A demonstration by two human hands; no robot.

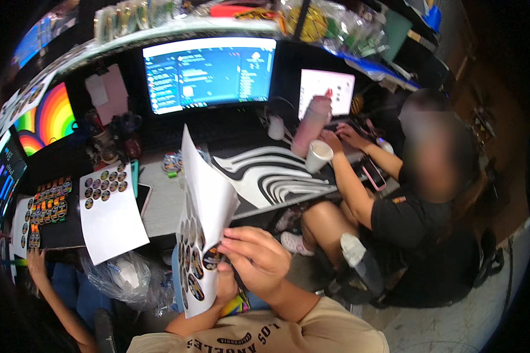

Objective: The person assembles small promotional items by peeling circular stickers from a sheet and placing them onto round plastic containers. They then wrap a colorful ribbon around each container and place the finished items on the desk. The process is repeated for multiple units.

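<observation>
In front of me a white sheet of dark round stickers [189, 235] is held upright, its upper part curled over. Low on its right edge my left hand [226, 286] is closed on the sheet, thumb up; its other fingers are largely hidden. Just above, my right hand [256, 253] has thumb and fingers pinched at the same edge, next to a dark round sticker [211, 257]. Whether that sticker is partly lifted off, I cannot tell. Left of it, another sticker sheet [113, 223] lies on the desk and hangs over its front edge.
A person in black [418, 176] sits at right, hands at a laptop [327, 88]. A pink bottle [313, 123], white cup [319, 156] and black-and-white striped sheet [271, 173] are on the desk [165, 203]. Another person's arm [56, 306] reaches in at left, near colourful strips [50, 203].
</observation>
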